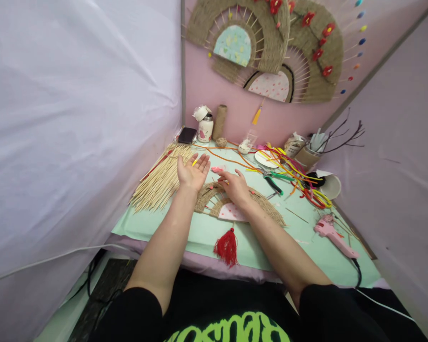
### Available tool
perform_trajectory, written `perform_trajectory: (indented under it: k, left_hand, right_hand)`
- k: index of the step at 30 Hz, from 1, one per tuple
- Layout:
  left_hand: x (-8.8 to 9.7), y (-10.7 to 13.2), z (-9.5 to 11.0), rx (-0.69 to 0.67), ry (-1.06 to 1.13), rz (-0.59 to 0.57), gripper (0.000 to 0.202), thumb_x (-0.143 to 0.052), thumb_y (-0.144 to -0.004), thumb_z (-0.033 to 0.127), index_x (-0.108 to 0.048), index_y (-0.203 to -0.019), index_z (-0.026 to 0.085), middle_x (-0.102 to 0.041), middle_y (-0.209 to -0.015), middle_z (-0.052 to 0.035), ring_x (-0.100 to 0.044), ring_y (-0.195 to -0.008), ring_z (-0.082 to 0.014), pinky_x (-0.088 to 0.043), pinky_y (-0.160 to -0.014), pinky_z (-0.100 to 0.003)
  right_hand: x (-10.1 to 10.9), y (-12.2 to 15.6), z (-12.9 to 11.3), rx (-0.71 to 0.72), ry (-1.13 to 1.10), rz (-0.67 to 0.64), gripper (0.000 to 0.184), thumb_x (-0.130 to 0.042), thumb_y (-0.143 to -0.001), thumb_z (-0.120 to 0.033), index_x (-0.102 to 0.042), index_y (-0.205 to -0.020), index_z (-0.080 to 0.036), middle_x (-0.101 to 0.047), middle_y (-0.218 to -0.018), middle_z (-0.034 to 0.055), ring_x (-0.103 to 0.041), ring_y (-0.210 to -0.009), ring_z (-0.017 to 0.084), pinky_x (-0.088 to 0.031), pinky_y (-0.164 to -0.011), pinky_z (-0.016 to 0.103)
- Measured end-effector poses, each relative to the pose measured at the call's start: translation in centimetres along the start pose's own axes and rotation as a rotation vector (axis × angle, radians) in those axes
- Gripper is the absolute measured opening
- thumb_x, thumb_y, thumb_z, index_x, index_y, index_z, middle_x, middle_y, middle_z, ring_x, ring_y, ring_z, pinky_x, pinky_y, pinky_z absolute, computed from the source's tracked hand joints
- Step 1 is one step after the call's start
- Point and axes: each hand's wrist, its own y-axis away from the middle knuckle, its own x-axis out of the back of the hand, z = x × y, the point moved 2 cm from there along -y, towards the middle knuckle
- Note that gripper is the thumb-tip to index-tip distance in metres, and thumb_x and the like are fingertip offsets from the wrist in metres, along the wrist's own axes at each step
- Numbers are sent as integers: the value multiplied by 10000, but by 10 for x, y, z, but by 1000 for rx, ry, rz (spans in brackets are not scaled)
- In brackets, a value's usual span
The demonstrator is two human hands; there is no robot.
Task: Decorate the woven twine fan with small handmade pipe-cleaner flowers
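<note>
My left hand [193, 172] is turned palm up above the pale green table [199, 230], fingers spread, holding nothing that I can see. It hovers beside a pile of thin wooden sticks [160, 180]. My right hand [235, 185] lies palm down on a woven jute fan [240, 202], its fingers reaching toward a small pink piece [218, 169]. A red tassel [227, 247] hangs from the fan over the table's front edge.
Coloured pipe cleaners [296, 175] lie tangled at the right with green-handled pliers [273, 183]. A pink glue gun [333, 235] rests at the right front. A jar [205, 127], a twine roll [220, 121] and a phone [187, 135] stand at the back. Finished fans [271, 42] hang on the wall.
</note>
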Motion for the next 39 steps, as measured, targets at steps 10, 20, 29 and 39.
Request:
perform_trajectory:
  k: [10,20,29,39]
  left_hand:
    - [0,1,1,15,31,2,467,-388,-878,610,-568,-937,184,-643,-950,-113,-653,-1001,-232,-533,-851,-354]
    - [0,0,0,24,55,8,461,-404,-875,612,-569,-952,189,-645,-962,-112,-649,-1016,-233,-537,-848,-356]
    - [0,1,0,2,27,-15,480,-378,-886,612,-562,-933,172,-635,-940,-120,-650,-1001,-233,-535,-859,-354]
    - [2,-1,0,26,61,-5,456,-413,-873,610,-569,-965,192,-641,-963,-111,-648,-1015,-235,-547,-839,-361]
  right_hand:
    - [-7,-1,2,14,55,-37,265,-545,-850,-114,-644,-1071,-220,-767,-895,19,-696,-952,191,-266,-1114,505]
    - [-7,0,1,16,49,-59,257,-547,-856,-131,-649,-1073,-225,-766,-901,30,-696,-958,195,-253,-1123,512]
    - [-7,0,0,18,54,-80,260,-549,-851,-130,-651,-1072,-220,-769,-898,24,-694,-969,200,-255,-1126,503]
    - [-8,-2,-1,45,56,-65,268,-532,-849,-131,-649,-1066,-238,-768,-896,12,-699,-962,207,-262,-1118,522]
